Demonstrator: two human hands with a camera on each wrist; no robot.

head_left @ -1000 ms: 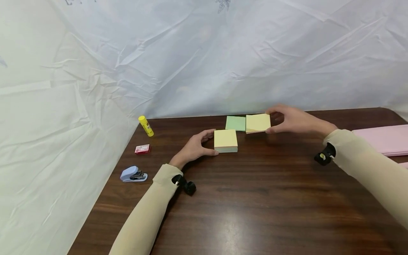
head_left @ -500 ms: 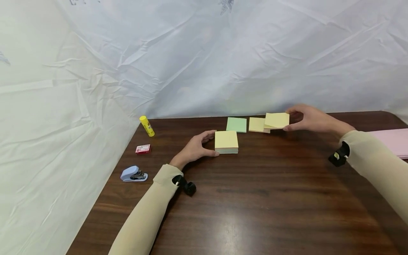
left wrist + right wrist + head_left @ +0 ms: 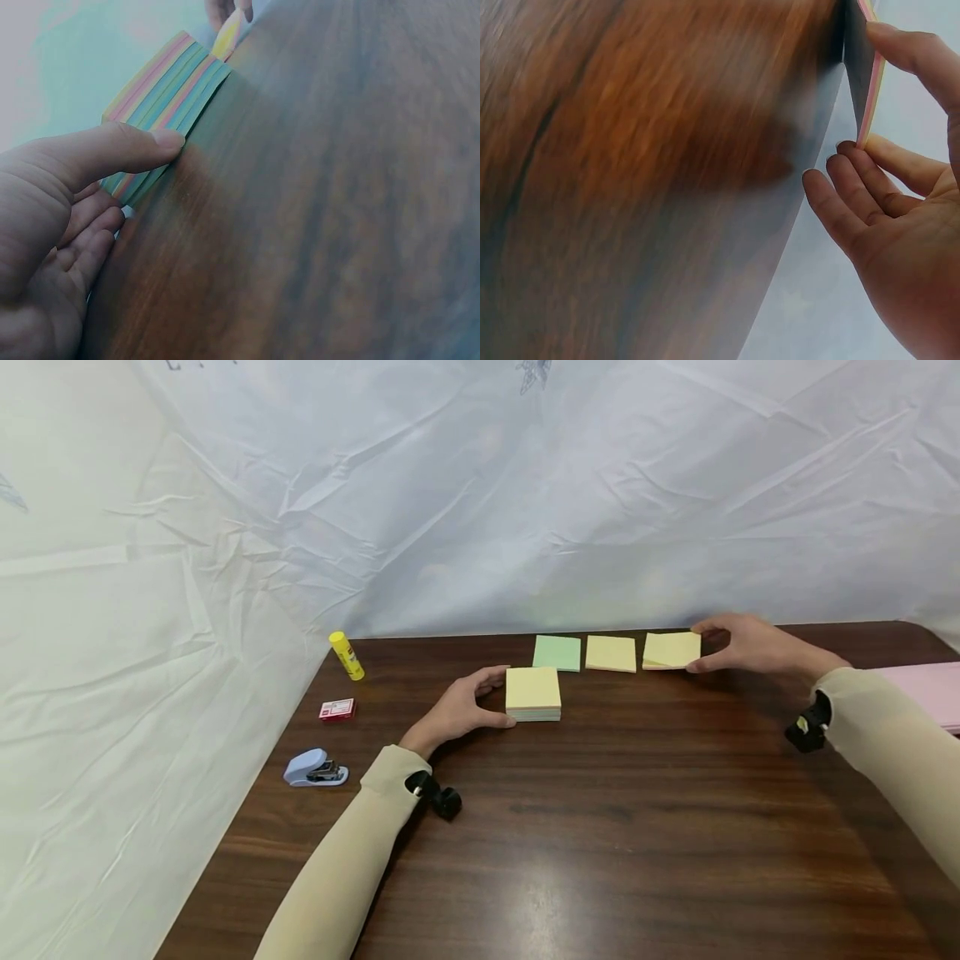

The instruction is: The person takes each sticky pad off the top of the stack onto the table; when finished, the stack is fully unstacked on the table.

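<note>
A thick stack of sticky notes point(image 3: 532, 693), yellow on top with coloured layers point(image 3: 169, 86), lies on the brown table point(image 3: 600, 827). My left hand point(image 3: 501, 697) grips its left side, thumb point(image 3: 127, 146) on the near edge. Behind it lie a green pad point(image 3: 557, 652) and a yellow pad point(image 3: 611, 653) in a row. My right hand point(image 3: 699, 648) pinches a thin yellow pad point(image 3: 670, 650) by its right edge, low at the table, right of that row. In the right wrist view the thin pad point(image 3: 870, 82) sits edge-on between thumb and fingers point(image 3: 847, 180).
A yellow glue stick point(image 3: 346, 656), a small red box point(image 3: 337, 710) and a pale blue stapler point(image 3: 315, 770) lie near the table's left edge. Pink paper point(image 3: 918, 693) lies at the right edge. A creased white sheet point(image 3: 480, 510) hangs behind and to the left.
My right hand moved to the right with the thin yellow pad and lowered it toward the table, leaving another yellow pad beside the green one. The left hand stayed on the stack.
</note>
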